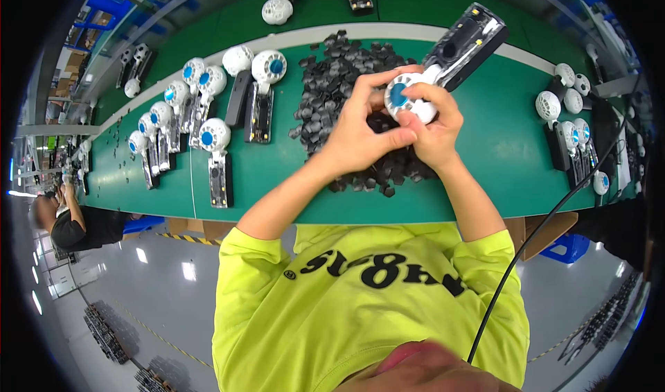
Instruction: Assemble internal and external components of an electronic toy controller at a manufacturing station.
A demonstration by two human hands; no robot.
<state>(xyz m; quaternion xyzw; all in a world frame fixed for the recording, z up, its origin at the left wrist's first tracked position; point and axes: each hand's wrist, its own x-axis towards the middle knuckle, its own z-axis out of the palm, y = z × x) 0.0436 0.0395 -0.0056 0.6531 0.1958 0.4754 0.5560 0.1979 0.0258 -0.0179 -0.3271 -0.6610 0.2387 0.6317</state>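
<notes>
Heap of pieces [325, 94] between left cluster [260, 115] and right cluster [547, 106]

The heap spreads across the middle of the counter [277, 177]. Over its right side, the held unit [463, 49] sits between the hands [353, 135]. In the left cluster, one unit [220, 177] lies nearer the front edge. Behind, beyond the ledge [402, 31], lie other units [277, 9]. A co-worker [86, 229] is at far left.
</notes>
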